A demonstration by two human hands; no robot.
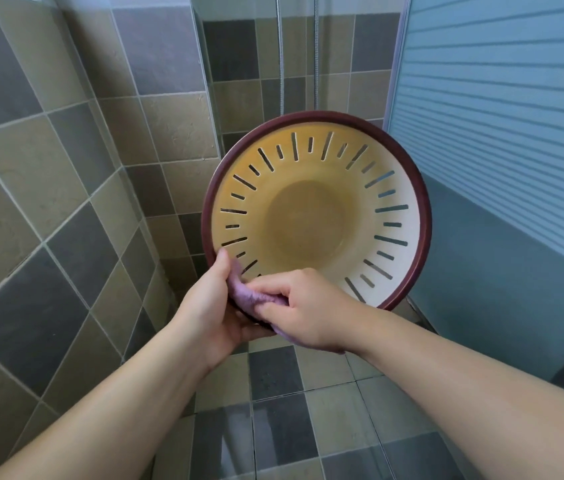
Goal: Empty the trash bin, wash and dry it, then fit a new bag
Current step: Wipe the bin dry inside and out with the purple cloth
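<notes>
Trash bin (315,216) was held up off the floor, roughly centre frame, tipped so its mouth faced the camera. Pale yellow-cream inside, dark maroon rim, radial slots cut through the wall all the way round, flat round bottom visible with nothing in it. Left hand (214,306) gripped the rim at about 7 o'clock: thumb hooked over the edge into the bin, the other fingers hidden behind the wall. Right hand (303,308) sat at about 6 o'clock on the rim, fingers curled and clenched around a purple cloth (256,299), pressing it against the lower inner wall and the rim. The cloth was bunched between the two hands, touching the left thumb side, with a tail showing under the right palm. Both forearms were bare, coming in from the bottom corners. Behind the bin at 12 o'clock: two thin metal shower hoses (281,53) hanging down a tiled wall. Tiled wall (65,150) in grey and tan squares from 8 to 11 o'clock. Frosted striped glass panel (502,98) from 1 to 3 o'clock, just beside the bin's right edge. Tiled floor (273,427) at 6 o'clock looked glossy, could not tell if wet.
</notes>
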